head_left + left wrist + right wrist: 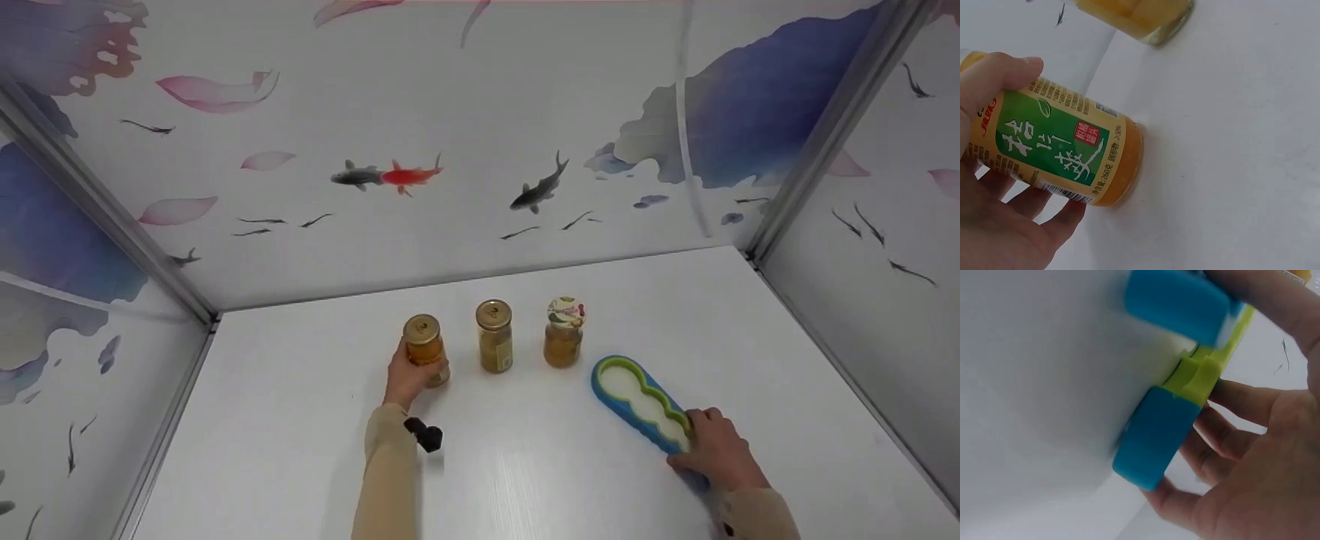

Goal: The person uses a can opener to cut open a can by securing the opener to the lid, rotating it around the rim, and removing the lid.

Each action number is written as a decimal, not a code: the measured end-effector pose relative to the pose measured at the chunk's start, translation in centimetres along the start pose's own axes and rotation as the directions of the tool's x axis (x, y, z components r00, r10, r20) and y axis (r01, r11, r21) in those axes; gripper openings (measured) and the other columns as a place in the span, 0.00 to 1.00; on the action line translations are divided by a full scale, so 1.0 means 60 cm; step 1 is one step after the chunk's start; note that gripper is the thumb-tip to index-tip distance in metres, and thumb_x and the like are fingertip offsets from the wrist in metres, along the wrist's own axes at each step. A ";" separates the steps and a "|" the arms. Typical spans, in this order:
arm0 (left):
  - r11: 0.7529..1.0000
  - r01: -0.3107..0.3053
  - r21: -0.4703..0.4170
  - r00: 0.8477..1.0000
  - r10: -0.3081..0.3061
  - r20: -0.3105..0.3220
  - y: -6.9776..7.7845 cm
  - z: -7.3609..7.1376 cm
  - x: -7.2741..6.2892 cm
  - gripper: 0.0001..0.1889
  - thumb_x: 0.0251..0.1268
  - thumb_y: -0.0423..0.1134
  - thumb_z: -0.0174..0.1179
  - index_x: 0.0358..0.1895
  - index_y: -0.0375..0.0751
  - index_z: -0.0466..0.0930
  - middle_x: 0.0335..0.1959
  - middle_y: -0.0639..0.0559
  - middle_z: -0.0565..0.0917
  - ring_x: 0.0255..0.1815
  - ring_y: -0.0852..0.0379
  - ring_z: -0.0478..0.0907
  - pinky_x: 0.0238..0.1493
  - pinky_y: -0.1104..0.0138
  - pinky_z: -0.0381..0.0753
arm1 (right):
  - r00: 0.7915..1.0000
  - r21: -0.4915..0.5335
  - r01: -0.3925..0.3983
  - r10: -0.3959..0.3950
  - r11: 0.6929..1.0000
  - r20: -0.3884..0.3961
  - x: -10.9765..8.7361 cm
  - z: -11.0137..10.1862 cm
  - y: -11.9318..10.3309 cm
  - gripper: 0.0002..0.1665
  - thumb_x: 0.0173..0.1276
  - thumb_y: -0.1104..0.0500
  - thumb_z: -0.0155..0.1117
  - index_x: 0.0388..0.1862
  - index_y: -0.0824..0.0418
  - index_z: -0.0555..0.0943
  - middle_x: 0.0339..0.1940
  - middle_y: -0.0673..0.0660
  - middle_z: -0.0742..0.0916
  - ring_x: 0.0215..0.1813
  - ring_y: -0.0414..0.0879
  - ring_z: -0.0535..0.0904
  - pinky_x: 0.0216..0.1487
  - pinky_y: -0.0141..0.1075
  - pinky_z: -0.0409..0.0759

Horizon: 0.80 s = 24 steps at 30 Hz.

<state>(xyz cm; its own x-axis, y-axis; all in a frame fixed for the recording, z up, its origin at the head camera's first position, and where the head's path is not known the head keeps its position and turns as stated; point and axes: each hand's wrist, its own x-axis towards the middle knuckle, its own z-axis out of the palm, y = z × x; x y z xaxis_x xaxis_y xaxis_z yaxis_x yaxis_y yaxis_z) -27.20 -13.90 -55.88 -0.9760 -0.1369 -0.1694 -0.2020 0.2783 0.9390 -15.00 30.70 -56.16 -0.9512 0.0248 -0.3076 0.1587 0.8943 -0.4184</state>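
Note:
My left hand point(409, 379) grips a glass jar point(424, 346) with a gold lid, standing upright on the table. In the left wrist view the jar's green and cream label point(1061, 140) faces the camera, with the thumb on one side and fingers on the other. My right hand point(721, 450) holds the near end of a blue and green jar opener point(628, 411), which lies slantwise with a row of rounded openings. Up close in the right wrist view, the fingers rest along the opener's blue and lime edge point(1157, 436). Its near end is partly hidden by the hand.
A second gold-lidded jar point(495, 337) stands right of the held one. Beyond it is a jar point(564, 337) with a patterned lid. All stand on a white table point(495, 465), bounded by printed panels point(465, 225) at the back and sides.

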 end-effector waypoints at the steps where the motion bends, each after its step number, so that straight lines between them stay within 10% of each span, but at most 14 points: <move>1: 1.000 -0.002 0.003 1.000 0.002 0.018 0.000 -0.002 -0.001 0.41 0.54 0.32 0.70 0.71 0.40 0.60 0.65 0.39 0.70 0.67 0.42 0.65 0.68 0.47 0.59 | 1.000 -0.003 0.019 -0.019 1.000 0.003 0.001 -0.002 0.001 0.52 0.48 0.46 0.79 0.59 0.80 0.67 0.47 0.71 0.74 0.48 0.63 0.71 0.48 0.63 0.72; 24: 0.991 -0.109 0.073 0.951 0.082 0.299 -0.015 -0.025 -0.039 0.37 0.44 0.30 0.69 0.63 0.31 0.68 0.57 0.40 0.77 0.59 0.43 0.72 0.64 0.49 0.66 | 0.953 -0.263 0.210 -0.257 0.942 -0.160 0.014 -0.020 -0.004 0.39 0.56 0.44 0.64 0.60 0.68 0.72 0.45 0.62 0.82 0.42 0.55 0.75 0.40 0.57 0.69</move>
<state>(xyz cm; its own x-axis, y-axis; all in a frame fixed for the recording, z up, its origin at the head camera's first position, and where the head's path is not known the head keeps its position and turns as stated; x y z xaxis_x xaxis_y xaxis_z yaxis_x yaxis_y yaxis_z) -24.62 -15.28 -55.90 -0.9688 0.1774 -0.1733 -0.1001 0.3598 0.9277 -16.16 31.05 -55.27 -0.9896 -0.1349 -0.0489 -0.1200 0.9648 -0.2339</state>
